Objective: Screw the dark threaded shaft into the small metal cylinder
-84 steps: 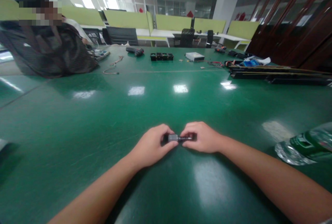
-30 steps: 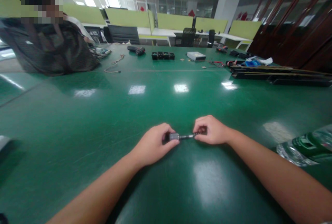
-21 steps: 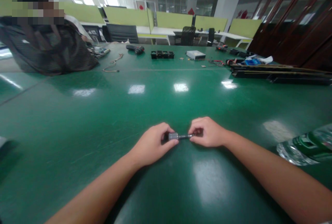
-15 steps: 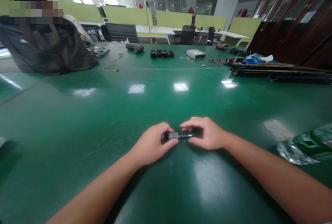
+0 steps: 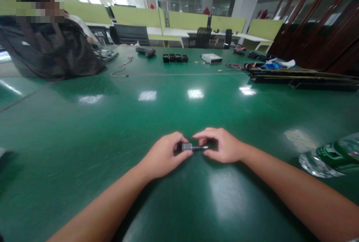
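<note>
A small screwdriver-like tool [image 5: 198, 148] lies level just over or on the green table, with a thick grey cylinder at its left end and a thin dark shaft ending in a shiny tip on the right. My left hand [image 5: 165, 156] is closed round the grey cylinder, thumb in front and fingers behind. Around the tip, my right hand [image 5: 224, 145] holds its thumb and fingers apart in a loose C shape. A gap shows between those fingertips and the shaft. The tool's exact kind is too small to make out.
A water bottle [image 5: 331, 158] lies by my right forearm. Long black strips [image 5: 303, 79] are piled at the right. Farther back are black fan-like blocks [image 5: 175, 58], a white box [image 5: 211, 58] and a cable [image 5: 120, 70]. A big dark bag [image 5: 56, 55] stands at left, a person behind it.
My right hand's fingers have shifted slightly left and down, over the shaft. My left hand and the tool have hardly moved. The person behind the bag has moved a little.
</note>
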Demonstrator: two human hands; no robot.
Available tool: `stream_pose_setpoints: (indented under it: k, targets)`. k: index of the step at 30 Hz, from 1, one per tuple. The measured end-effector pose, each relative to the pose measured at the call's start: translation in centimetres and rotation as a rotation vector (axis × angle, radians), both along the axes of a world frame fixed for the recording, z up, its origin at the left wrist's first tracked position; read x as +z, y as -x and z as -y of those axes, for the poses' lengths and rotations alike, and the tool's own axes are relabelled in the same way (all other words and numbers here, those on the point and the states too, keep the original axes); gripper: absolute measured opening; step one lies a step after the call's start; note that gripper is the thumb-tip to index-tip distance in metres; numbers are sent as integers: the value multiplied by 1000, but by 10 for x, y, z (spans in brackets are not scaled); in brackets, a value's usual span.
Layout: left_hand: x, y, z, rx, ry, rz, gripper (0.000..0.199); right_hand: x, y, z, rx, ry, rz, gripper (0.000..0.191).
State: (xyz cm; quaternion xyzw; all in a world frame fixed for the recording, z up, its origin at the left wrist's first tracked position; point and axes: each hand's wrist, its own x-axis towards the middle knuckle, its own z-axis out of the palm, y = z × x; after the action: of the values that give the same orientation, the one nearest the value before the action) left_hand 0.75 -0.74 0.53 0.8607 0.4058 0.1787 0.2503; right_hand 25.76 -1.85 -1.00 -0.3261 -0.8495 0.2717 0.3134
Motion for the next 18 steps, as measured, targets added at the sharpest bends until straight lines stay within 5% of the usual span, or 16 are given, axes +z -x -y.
stream_pose_setpoints:
  k: [18]
  targets:
    - [-4,-2,-2,8,2,13,25,0,17,1,-79,-29,141,13]
